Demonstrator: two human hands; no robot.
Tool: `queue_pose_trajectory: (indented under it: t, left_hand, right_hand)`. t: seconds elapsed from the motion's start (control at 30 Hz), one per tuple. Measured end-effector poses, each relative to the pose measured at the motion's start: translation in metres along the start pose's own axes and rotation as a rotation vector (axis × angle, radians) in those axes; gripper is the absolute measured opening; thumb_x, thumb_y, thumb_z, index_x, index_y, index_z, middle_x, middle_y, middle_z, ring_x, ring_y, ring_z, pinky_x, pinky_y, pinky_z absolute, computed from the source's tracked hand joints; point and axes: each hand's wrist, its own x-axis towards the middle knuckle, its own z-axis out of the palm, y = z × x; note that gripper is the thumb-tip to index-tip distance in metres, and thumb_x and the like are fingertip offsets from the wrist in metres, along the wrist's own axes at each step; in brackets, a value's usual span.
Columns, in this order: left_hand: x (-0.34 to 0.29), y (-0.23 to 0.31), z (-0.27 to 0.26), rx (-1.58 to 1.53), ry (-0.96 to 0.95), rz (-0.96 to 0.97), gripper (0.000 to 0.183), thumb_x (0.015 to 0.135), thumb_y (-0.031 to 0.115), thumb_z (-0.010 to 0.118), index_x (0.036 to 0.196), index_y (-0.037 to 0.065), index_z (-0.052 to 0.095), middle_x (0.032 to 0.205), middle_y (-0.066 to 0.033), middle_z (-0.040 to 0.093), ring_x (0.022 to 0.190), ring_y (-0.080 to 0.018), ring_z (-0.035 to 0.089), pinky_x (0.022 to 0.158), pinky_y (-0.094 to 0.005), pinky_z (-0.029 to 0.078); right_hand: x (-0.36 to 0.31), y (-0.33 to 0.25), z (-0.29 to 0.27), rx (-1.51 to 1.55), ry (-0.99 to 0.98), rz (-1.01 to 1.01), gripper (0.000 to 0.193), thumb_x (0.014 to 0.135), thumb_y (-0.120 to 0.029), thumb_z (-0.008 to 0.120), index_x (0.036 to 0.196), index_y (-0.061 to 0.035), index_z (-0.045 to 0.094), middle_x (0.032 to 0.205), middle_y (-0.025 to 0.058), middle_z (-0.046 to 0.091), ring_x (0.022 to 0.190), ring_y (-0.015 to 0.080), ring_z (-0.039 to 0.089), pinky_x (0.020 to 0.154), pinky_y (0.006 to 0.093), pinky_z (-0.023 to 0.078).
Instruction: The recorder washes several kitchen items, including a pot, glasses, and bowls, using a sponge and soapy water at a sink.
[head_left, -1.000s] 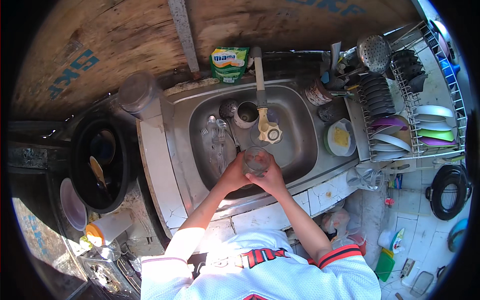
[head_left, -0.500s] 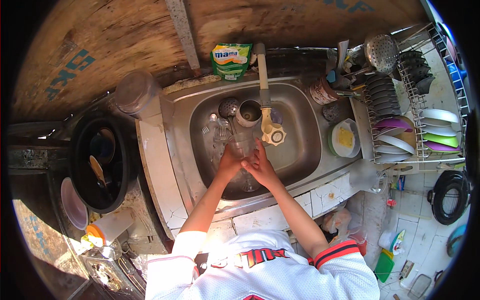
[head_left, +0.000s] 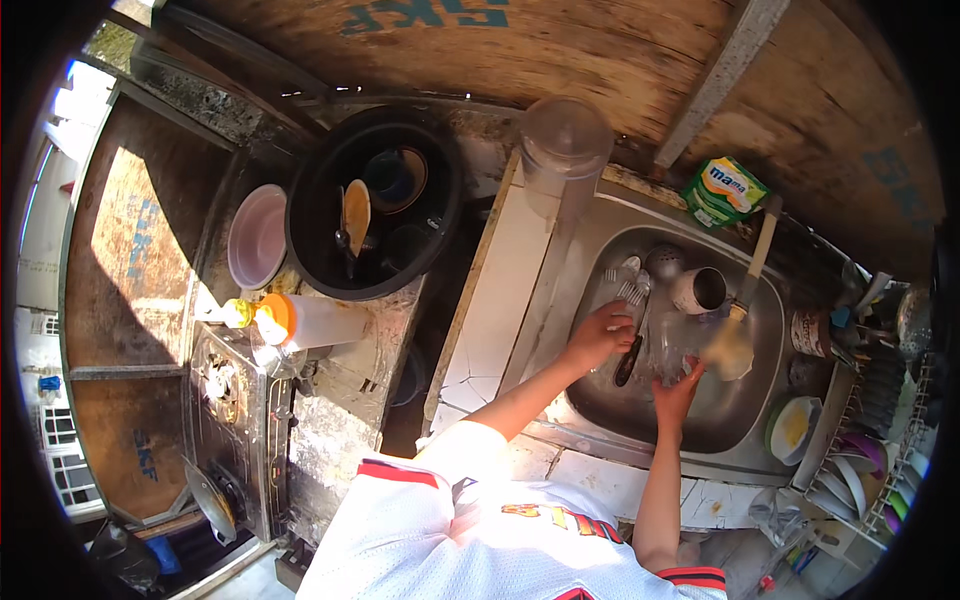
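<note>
My right hand (head_left: 678, 391) is low in the steel sink (head_left: 720, 425), its fingers around the lower part of a clear drinking glass (head_left: 664, 345). My left hand (head_left: 602, 338) is apart from the glass, over the sink's left side, with loosely bent fingers and nothing visible in them. Beside its fingertips lie several forks (head_left: 631, 292) and a dark-handled utensil (head_left: 629, 362). A perforated ladle (head_left: 664, 262) and a metal cup with a dark inside (head_left: 697, 291) rest farther back in the basin. The faucet's pale knob (head_left: 730, 352) is just right of my right hand.
A green pouch (head_left: 727, 190) stands behind the sink, and a clear plastic container (head_left: 565, 150) at its back left corner. Left are a black basin (head_left: 303, 225), a pink bowl (head_left: 257, 238), an orange-lidded pitcher (head_left: 320, 322) and a stove (head_left: 225, 385). A dish rack (head_left: 850, 450) is right.
The view has swung left, showing the stove and more of the left side. My hands have parted: the left has come off the glass toward the cutlery, while the right stays on it.
</note>
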Motion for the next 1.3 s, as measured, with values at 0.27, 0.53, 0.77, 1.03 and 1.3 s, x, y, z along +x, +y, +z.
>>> queue_pose_trajectory:
  t: [0.27, 0.53, 0.77, 1.03, 1.3]
  left_hand:
    - [-0.071, 0.171, -0.227, 0.472, 0.885, 0.753, 0.017, 0.091, 0.006, 0.049, 0.103, 0.0, 0.059, 0.09, -0.0087, 0.064, 0.076, -0.0159, 0.065, 0.06, -0.0249, 0.051]
    - [-0.074, 0.213, -0.413, 1.428, 1.361, 0.152, 0.023, 0.08, 0.012, 0.054, 0.085, -0.009, 0.063, 0.081, -0.0288, 0.065, 0.08, -0.0406, 0.066, 0.069, -0.0463, 0.054]
    - [-0.068, 0.246, -0.454, 0.867, 1.14, -0.177, 0.02, 0.076, 0.005, 0.06, 0.078, -0.015, 0.06, 0.076, -0.0269, 0.065, 0.057, -0.0341, 0.067, 0.045, -0.036, 0.056]
    - [-0.034, 0.23, -0.485, 0.944, 1.066, -0.347, 0.019, 0.071, 0.007, 0.066, 0.079, -0.01, 0.063, 0.068, -0.0169, 0.065, 0.053, -0.026, 0.067, 0.043, -0.0329, 0.054]
    - [-0.037, 0.218, -0.514, 0.933, 1.056, -0.385, 0.016, 0.063, 0.006, 0.072, 0.06, -0.005, 0.061, 0.057, -0.0126, 0.062, 0.046, -0.0197, 0.062, 0.04, -0.0319, 0.048]
  right_hand:
    - [0.009, -0.002, -0.014, -0.136, 0.05, -0.044, 0.098, 0.07, 0.004, 0.069, 0.146, -0.0077, 0.01, 0.125, 0.0215, 0.046, 0.111, 0.0357, 0.052, 0.092, 0.0402, 0.046]
    - [-0.017, -0.034, -0.043, -0.155, 0.09, 0.006, 0.084, 0.08, 0.002, 0.062, 0.149, -0.0129, 0.018, 0.09, 0.0089, 0.054, 0.076, 0.0192, 0.055, 0.073, 0.031, 0.046]
    - [-0.021, -0.017, -0.047, -0.188, 0.149, 0.012, 0.072, 0.083, 0.002, 0.056, 0.147, -0.0122, 0.027, 0.08, 0.005, 0.056, 0.071, 0.0168, 0.055, 0.071, 0.03, 0.046]
    - [-0.016, -0.016, -0.045, -0.24, 0.102, 0.083, 0.067, 0.082, 0.002, 0.056, 0.144, -0.0121, 0.034, 0.082, 0.005, 0.057, 0.07, 0.0157, 0.054, 0.07, 0.0289, 0.046]
    - [-0.009, -0.017, -0.042, -0.213, 0.087, 0.155, 0.062, 0.084, 0.001, 0.055, 0.142, -0.0093, 0.035, 0.083, 0.0047, 0.056, 0.071, 0.0133, 0.054, 0.07, 0.027, 0.045]
